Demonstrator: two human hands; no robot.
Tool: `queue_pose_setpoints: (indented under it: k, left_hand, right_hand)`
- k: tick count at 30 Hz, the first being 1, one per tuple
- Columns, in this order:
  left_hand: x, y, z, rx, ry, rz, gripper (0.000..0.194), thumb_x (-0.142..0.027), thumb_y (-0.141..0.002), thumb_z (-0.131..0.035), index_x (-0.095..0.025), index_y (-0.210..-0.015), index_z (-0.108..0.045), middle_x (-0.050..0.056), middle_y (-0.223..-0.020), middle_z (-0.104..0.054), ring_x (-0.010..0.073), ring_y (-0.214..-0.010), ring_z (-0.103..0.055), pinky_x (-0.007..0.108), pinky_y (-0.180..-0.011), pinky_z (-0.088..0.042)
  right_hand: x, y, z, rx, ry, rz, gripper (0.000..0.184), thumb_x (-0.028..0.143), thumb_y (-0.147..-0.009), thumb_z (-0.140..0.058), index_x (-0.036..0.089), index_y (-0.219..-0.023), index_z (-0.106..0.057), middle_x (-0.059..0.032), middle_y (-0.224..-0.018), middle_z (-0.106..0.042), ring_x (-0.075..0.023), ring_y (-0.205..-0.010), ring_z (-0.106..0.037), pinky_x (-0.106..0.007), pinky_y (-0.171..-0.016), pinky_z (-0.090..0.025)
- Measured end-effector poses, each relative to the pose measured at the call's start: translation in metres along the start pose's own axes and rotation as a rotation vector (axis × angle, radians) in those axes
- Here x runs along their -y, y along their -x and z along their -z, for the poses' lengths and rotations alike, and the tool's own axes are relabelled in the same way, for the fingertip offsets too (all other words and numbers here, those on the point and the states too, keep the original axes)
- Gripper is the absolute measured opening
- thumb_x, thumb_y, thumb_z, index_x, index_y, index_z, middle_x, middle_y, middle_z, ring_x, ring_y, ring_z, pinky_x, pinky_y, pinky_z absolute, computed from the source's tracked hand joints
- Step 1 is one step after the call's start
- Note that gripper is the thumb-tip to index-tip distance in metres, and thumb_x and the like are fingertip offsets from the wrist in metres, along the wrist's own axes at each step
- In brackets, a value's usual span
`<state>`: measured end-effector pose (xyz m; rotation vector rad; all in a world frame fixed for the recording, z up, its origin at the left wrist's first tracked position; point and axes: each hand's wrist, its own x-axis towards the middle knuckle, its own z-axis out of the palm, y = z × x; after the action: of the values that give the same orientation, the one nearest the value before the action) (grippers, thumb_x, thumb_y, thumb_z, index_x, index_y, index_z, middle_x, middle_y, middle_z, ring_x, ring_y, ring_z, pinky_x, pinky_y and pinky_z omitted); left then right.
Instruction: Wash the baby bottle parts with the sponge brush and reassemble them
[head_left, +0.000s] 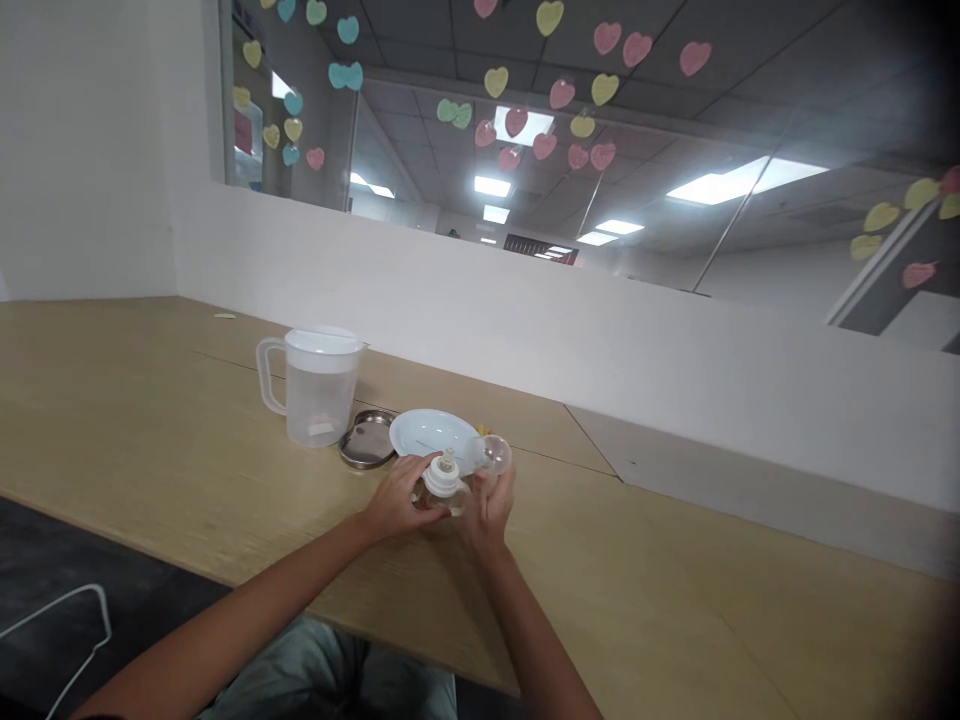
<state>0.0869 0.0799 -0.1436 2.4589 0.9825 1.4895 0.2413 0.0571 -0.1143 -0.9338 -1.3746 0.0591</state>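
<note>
My left hand [405, 497] is wrapped round a baby bottle [442, 480] with a white collar, a teat on top and a clear handle at its side. The bottle is upright, just above or on the table; which of the two I cannot tell. Close by on the right, my right hand [491, 505] grips a clear domed bottle cap [496, 455], held apart from the teat. Behind both hands lies a white oval dish [427, 425], partly hidden by the bottle and cap.
A lidded clear plastic pitcher [319, 395] stands at the left, beside a round metal tray [367, 440]. Small yellow bits [484, 430] lie behind the cap. The wooden table [187, 430] meets a white wall [480, 320] below a window with heart-shaped notes.
</note>
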Motion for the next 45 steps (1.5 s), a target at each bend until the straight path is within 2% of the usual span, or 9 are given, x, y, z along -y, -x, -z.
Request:
queue_pose_setpoints:
  k: [5, 9, 13, 18, 25, 33, 36, 40, 45]
  left_hand:
    - [0.000, 0.000, 0.001, 0.032, -0.010, 0.020, 0.073, -0.050, -0.069, -0.069, -0.019, -0.129, -0.042, 0.012, -0.121, -0.057, 0.0279, -0.110, -0.052, 0.043, -0.096, -0.040]
    - [0.000, 0.000, 0.000, 0.037, -0.017, 0.019, 0.072, -0.049, -0.069, -0.069, -0.018, -0.128, -0.043, 0.012, -0.121, -0.057, 0.0278, -0.110, -0.052, 0.043, -0.095, -0.040]
    - [0.001, 0.000, 0.000, 0.044, -0.019, 0.023, 0.071, -0.049, -0.070, -0.069, -0.018, -0.129, -0.042, 0.012, -0.120, -0.058, 0.0279, -0.109, -0.053, 0.043, -0.094, -0.041]
    - [-0.001, 0.000, 0.000, 0.032, -0.012, 0.030, 0.070, -0.052, -0.070, -0.067, -0.018, -0.127, -0.044, 0.012, -0.120, -0.058, 0.0276, -0.109, -0.053, 0.043, -0.094, -0.042]
    - [-0.002, -0.001, 0.000, 0.022, -0.017, 0.023, 0.070, -0.053, -0.070, -0.067, -0.018, -0.126, -0.046, 0.011, -0.119, -0.059, 0.0274, -0.109, -0.054, 0.042, -0.094, -0.042]
    - [-0.001, -0.001, 0.000, 0.029, -0.023, 0.032, 0.070, -0.053, -0.069, -0.068, -0.019, -0.126, -0.045, 0.011, -0.120, -0.058, 0.0271, -0.109, -0.054, 0.042, -0.094, -0.042]
    - [-0.002, -0.001, 0.000, 0.038, -0.021, 0.044, 0.071, -0.053, -0.068, -0.068, -0.019, -0.126, -0.045, 0.011, -0.120, -0.058, 0.0275, -0.109, -0.053, 0.043, -0.095, -0.041]
    - [-0.002, -0.001, 0.000, 0.050, -0.016, 0.050, 0.070, -0.052, -0.069, -0.068, -0.019, -0.126, -0.044, 0.012, -0.121, -0.058, 0.0280, -0.110, -0.053, 0.044, -0.095, -0.041]
    - [0.000, 0.000, -0.001, 0.042, -0.018, 0.040, 0.070, -0.051, -0.069, -0.068, -0.019, -0.127, -0.044, 0.012, -0.122, -0.057, 0.0287, -0.111, -0.052, 0.045, -0.096, -0.040]
  right_hand:
    - [-0.006, -0.012, 0.000, -0.168, -0.027, -0.249, 0.057, 0.049, -0.082, -0.052, 0.016, -0.128, -0.042, -0.0085, -0.103, -0.060, -0.0171, -0.081, -0.056, -0.030, -0.076, -0.045]
    - [-0.023, -0.016, -0.005, -0.093, -0.148, -0.387, 0.064, 0.038, -0.074, -0.058, 0.014, -0.131, -0.040, -0.0067, -0.094, -0.062, -0.0126, -0.065, -0.055, -0.027, -0.066, -0.047]
    - [-0.032, -0.014, -0.008, -0.031, -0.153, -0.305, 0.054, 0.029, -0.075, -0.051, 0.015, -0.127, -0.046, -0.0055, -0.089, -0.062, -0.0148, -0.076, -0.058, -0.028, -0.072, -0.047]
    - [-0.031, -0.011, -0.008, 0.048, -0.161, -0.234, 0.054, 0.028, -0.080, -0.048, 0.016, -0.132, -0.038, -0.0056, -0.091, -0.063, -0.0153, -0.079, -0.059, -0.029, -0.073, -0.047]
    - [-0.033, -0.011, -0.009, 0.085, -0.213, -0.287, 0.057, 0.038, -0.077, -0.058, 0.015, -0.127, -0.042, -0.0037, -0.083, -0.065, -0.0148, -0.071, -0.059, -0.027, -0.067, -0.047]
    - [-0.032, -0.015, -0.006, 0.193, -0.191, -0.339, 0.040, 0.043, -0.075, -0.060, 0.015, -0.104, -0.060, -0.0079, -0.088, -0.068, -0.0164, -0.070, -0.061, -0.027, -0.063, -0.048]
    - [-0.033, -0.014, -0.006, 0.226, -0.230, -0.338, 0.041, 0.042, -0.077, -0.058, 0.015, -0.107, -0.059, -0.0074, -0.087, -0.068, -0.0174, -0.075, -0.063, -0.028, -0.067, -0.049]
    - [-0.036, -0.012, -0.008, 0.240, -0.251, -0.366, 0.049, 0.045, -0.078, -0.057, 0.015, -0.117, -0.052, -0.0031, -0.075, -0.067, -0.0162, -0.066, -0.061, -0.027, -0.063, -0.047]
    - [-0.036, -0.009, -0.009, 0.221, -0.191, -0.385, 0.049, 0.057, -0.085, -0.044, 0.017, -0.111, -0.055, -0.0034, -0.077, -0.066, -0.0173, -0.070, -0.060, -0.030, -0.069, -0.047]
